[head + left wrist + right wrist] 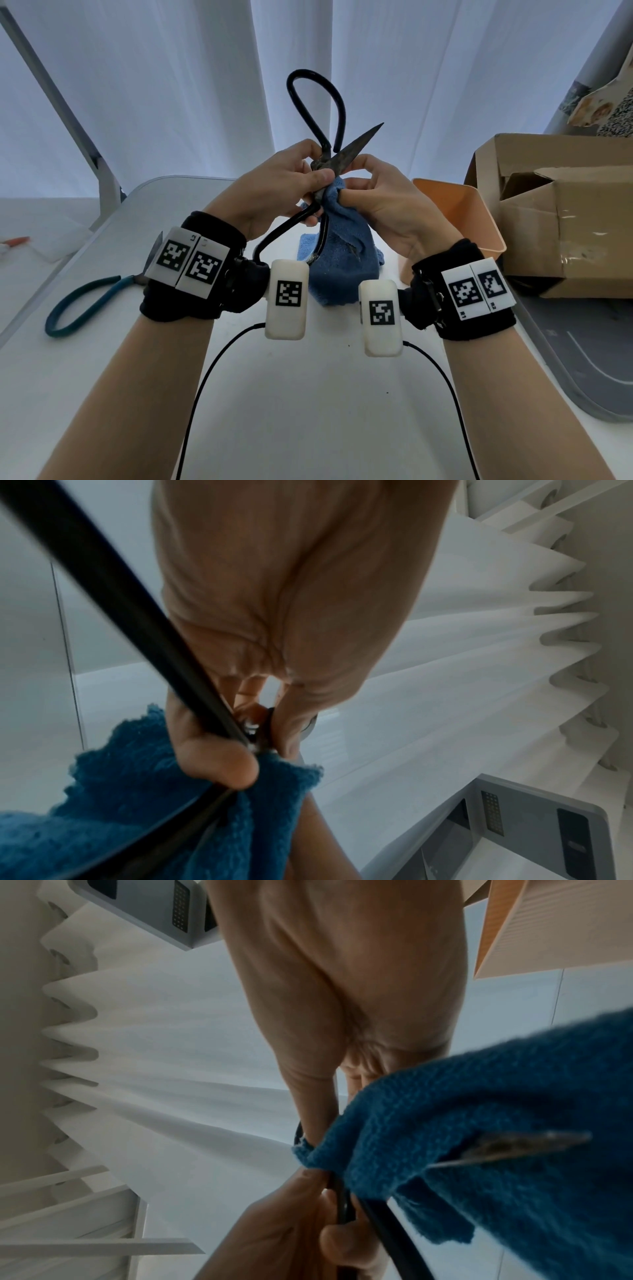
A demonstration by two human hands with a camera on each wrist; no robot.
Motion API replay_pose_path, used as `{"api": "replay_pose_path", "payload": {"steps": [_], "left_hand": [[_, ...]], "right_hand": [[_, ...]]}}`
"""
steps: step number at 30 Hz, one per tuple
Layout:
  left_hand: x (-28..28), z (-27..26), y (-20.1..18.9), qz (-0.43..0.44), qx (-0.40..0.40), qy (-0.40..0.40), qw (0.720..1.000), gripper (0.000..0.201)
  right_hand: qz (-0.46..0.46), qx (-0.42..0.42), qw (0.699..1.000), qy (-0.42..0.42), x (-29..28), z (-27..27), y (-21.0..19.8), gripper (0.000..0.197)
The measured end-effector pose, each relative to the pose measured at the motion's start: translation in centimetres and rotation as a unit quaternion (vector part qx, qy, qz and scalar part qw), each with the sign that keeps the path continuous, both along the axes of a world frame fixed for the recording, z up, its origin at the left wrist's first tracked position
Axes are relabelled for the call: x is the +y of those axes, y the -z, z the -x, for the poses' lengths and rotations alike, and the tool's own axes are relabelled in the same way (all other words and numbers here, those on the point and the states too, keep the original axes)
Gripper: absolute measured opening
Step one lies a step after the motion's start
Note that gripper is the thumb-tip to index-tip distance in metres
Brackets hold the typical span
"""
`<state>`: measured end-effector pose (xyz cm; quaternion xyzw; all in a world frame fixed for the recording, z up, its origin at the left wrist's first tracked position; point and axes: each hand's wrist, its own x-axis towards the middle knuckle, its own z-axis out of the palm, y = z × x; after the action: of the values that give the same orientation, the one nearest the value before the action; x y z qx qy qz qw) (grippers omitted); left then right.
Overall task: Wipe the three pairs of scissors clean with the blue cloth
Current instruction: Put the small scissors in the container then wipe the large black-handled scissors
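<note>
Black iron scissors [337, 156] are held up over the table, spread wide. One blade points up and right, and one handle loop [317, 102] stands above the hands. My left hand [308, 173] grips the scissors at the pivot, and the other black handle [120, 601] runs down past its palm. My right hand [358, 183] pinches the blue cloth [342, 263] around the lower blade. That blade's tip [514, 1146] pokes out through the blue cloth [479, 1096]. The cloth's lower end hangs to the table. Teal-handled scissors [85, 305] lie on the table to the left.
An orange bin [459, 219] stands right of the cloth, with an open cardboard box [565, 219] behind it. A grey tray [582, 363] lies at the right edge. Something orange-tipped [17, 241] lies far left, off the table. White curtains hang behind.
</note>
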<state>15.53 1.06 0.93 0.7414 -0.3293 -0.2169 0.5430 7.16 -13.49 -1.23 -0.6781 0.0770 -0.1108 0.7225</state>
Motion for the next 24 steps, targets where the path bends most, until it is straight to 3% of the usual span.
{"api": "replay_pose_path", "payload": {"steps": [6, 16, 24], "left_hand": [[0.1, 0.0, 0.0, 0.007, -0.001, 0.006, 1.0, 0.012], [0.6, -0.2, -0.2, 0.008, -0.007, 0.018, 1.0, 0.011], [0.6, -0.6, -0.3, 0.005, -0.048, -0.014, 0.999, 0.009]], "right_hand": [[-0.007, -0.01, 1.0, 0.008, 0.0, -0.1, 0.0, 0.026], [-0.007, -0.002, 1.0, 0.013, -1.2, 0.2, -0.2, 0.017], [0.034, -0.031, 0.998, 0.036, -0.9, -0.1, 0.0, 0.028]]}}
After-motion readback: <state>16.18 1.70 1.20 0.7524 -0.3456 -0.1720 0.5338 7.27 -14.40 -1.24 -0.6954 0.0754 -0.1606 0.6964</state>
